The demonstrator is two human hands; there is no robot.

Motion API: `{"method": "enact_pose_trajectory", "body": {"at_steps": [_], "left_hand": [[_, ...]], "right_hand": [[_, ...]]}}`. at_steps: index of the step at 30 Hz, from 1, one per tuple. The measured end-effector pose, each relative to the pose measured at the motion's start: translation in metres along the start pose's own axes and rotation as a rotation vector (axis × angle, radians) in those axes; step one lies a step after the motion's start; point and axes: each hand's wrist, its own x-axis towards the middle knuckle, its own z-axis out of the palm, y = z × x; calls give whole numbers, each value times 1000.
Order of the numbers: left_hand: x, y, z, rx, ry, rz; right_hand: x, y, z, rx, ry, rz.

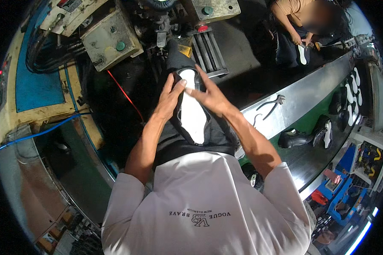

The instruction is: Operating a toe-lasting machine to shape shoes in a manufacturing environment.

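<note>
A black shoe lies upside down over my lap, its white sole-shaped bottom (192, 117) turned up and its narrower end away from me. My left hand (170, 95) grips the shoe's left side near that far end, thumb resting on the white surface. From the right, my right hand (212, 97) closes around the same end, with its thumb also pressed onto the white part. Black upper material shows as a rim around the white piece. The undersides of my fingers are partly hidden by the shoe.
Pincers (271, 106) lie on a metal ledge (302, 87) to my right. Beyond it, black shoes (294, 138) and several white-bottomed ones stand on a green conveyor. Machine boxes with green buttons (120, 46) stand ahead. A co-worker (291, 25) holds another white-bottomed shoe at upper right.
</note>
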Motion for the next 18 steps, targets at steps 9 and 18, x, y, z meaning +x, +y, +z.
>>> {"method": "enact_pose_trajectory", "body": {"at_steps": [9,18], "left_hand": [[-75,4,-2,-492,-87,-354],[39,16,-26,533,239,224]], "right_hand": [[-120,-27,32,-1269,-108,-325],[-109,-30,9,-1217,-65,-378]]}}
